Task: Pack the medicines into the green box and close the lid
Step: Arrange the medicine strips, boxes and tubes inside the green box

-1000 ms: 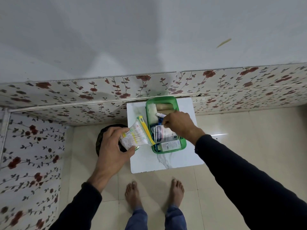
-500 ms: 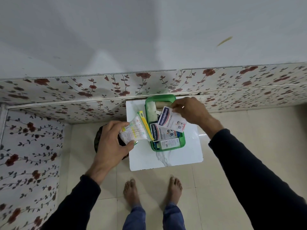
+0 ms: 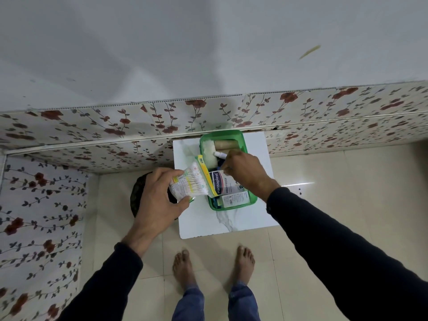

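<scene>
The green box (image 3: 242, 144) stands open on a small white marble table (image 3: 231, 221). Inside it lie a white cotton roll (image 3: 209, 155), a beige bandage roll (image 3: 225, 144), a white tube (image 3: 219, 154), a Hansaplast pack (image 3: 223, 184) and a white carton (image 3: 235, 199). My right hand (image 3: 246, 173) reaches into the box, its fingertips pinching the far edge of the Hansaplast pack. My left hand (image 3: 157, 200) holds a packet of cotton swabs (image 3: 191, 184) just left of the box, its yellow edge over the box's left rim. No lid is in sight.
A dark round basket (image 3: 136, 195) sits on the floor left of the table, partly behind my left hand. Floral wall panels (image 3: 115, 126) run directly behind the table and along the left. My bare feet (image 3: 183, 265) stand on the tiled floor in front.
Half a second ago my right hand held a white-and-blue pack lifted above the box; now it is back down inside the box. My left hand has kept the swab packet in about the same place.
</scene>
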